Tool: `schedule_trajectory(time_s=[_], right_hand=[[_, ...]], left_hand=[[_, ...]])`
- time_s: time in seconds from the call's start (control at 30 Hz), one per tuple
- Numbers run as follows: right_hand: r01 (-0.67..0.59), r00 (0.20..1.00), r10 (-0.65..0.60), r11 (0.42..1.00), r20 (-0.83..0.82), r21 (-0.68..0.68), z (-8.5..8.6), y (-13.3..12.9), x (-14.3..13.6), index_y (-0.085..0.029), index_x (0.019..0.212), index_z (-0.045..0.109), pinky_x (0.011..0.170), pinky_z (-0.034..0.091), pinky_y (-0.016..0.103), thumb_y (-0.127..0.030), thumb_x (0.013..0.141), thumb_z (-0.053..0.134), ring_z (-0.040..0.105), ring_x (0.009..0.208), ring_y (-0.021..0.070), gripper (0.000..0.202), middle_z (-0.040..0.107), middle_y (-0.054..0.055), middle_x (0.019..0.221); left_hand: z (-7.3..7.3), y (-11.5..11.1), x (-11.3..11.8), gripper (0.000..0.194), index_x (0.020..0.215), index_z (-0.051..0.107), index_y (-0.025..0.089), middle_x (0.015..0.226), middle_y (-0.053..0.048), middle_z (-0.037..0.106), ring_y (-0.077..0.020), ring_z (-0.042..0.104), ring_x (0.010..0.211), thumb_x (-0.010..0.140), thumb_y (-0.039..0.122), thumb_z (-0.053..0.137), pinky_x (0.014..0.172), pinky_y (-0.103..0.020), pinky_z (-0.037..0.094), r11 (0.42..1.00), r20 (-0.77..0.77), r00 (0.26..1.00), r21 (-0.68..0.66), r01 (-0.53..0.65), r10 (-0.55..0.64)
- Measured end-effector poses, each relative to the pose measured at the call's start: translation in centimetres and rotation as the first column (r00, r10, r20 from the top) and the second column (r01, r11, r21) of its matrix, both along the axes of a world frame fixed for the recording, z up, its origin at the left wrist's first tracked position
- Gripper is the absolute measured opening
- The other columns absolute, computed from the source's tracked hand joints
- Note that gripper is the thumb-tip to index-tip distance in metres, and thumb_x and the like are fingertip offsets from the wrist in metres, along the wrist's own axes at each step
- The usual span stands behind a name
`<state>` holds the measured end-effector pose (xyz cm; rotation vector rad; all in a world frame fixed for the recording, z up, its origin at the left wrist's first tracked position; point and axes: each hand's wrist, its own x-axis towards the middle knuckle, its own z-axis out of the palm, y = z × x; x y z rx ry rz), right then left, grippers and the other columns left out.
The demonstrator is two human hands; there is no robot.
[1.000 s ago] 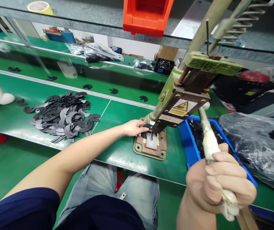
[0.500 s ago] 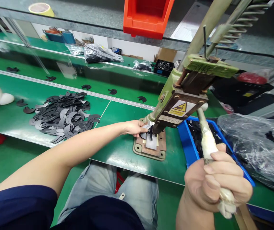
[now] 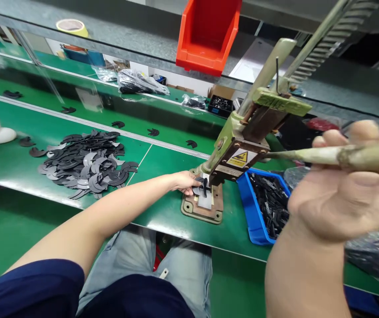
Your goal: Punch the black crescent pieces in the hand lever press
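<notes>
My left hand (image 3: 185,182), at the centre of the frame, is closed on a dark curved piece (image 3: 196,190), pinching its left edge between thumb and fingers. The piece lies over the pale metal plate (image 3: 205,202) on the base (image 3: 218,208) of a green hand press (image 3: 225,138), just below the press head. A narrow dark strip (image 3: 205,187) shows at its right side; whether the two are joined is too small to tell.

My right hand (image 3: 335,198), at the right edge, grips the press's lever (image 3: 328,155) — fingers above and behind it, thumb below. The lever runs nearly level across the frame there, and the hand is blurred, so I cannot tell how tightly it holds. A yellow warning label (image 3: 241,157) faces me from the press head.

Left of centre, a heap of dark curved pieces (image 3: 86,163) lies loose on the green bench (image 3: 162,221). Beyond it, similar pieces (image 3: 154,132) sit spaced out in a row along a green strip. Right of the press stands a blue bin (image 3: 256,227) of dark scraps (image 3: 269,201). An orange bin (image 3: 202,64) hangs over the shelf edge at top centre — with a yellow tape roll (image 3: 73,28) on the shelf at upper left.
</notes>
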<state>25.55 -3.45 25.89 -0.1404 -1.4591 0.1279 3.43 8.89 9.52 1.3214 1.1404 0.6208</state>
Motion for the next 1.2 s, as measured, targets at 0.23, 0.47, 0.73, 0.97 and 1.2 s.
schedule_trajectory(time_s=[0.23,0.47,0.73,0.97,1.2], right_hand=[[0.354,0.884,-0.384,0.923,-0.268,-0.152,-9.7,2.5,1.0,-0.023,0.129,0.066,0.104,0.057,0.039,-0.033,0.086,0.077,0.068,0.115,0.0192,0.046,0.065,0.007,0.129],[0.138,0.988,-0.053,0.736,0.146,-0.663,-19.5,1.2,-2.0,-0.018,0.119,0.068,0.080,0.064,0.036,-0.033,0.087,0.080,0.075,0.088,0.0186,0.037,0.076,0.010,0.104],[0.072,0.987,0.052,0.703,0.153,-0.707,-21.3,0.3,-6.5,-0.020,0.088,0.065,0.064,0.056,0.029,-0.041,0.088,0.077,0.064,0.070,0.0146,0.023,0.069,0.002,0.081],[0.130,0.981,-0.002,0.743,0.192,-0.657,-21.7,-0.7,-6.3,-0.021,0.090,0.065,0.065,0.053,0.029,-0.037,0.093,0.070,0.062,0.071,0.0146,0.017,0.068,0.002,0.082],[0.281,0.913,-0.019,0.754,0.408,-0.594,-22.2,-0.3,-5.2,-0.022,0.106,0.069,0.070,0.055,0.031,-0.033,0.098,0.061,0.066,0.075,0.0162,0.015,0.073,0.003,0.089]], left_hand=[[0.2,-1.6,-1.2,0.032,0.097,0.071,0.014,0.061,-0.001,0.070,-0.0099,0.063,0.045,0.089,0.043,0.083,0.046,-0.018,0.051,1.000,0.143,0.989,-0.008,-0.023,0.024],[1.8,-7.5,-4.1,0.050,0.086,0.062,0.017,0.059,-0.001,0.070,-0.0127,0.065,0.047,0.083,0.063,0.081,0.046,-0.020,0.050,0.980,0.137,0.983,0.173,0.098,-0.123],[3.6,-11.9,-4.0,0.045,0.084,0.061,0.019,0.063,0.000,0.069,-0.0131,0.067,0.050,0.087,0.061,0.074,0.044,-0.018,0.047,0.954,0.032,0.987,0.263,0.144,-0.158],[3.5,-11.5,-3.6,0.048,0.079,0.061,0.020,0.056,0.003,0.064,-0.0115,0.061,0.045,0.081,0.064,0.079,0.041,-0.019,0.043,0.965,0.117,0.966,0.159,0.209,-0.229],[2.6,-10.4,-4.0,0.047,0.079,0.062,0.019,0.059,0.001,0.066,-0.0127,0.063,0.047,0.084,0.063,0.076,0.044,-0.021,0.045,0.964,-0.004,0.976,0.155,0.217,-0.219]])
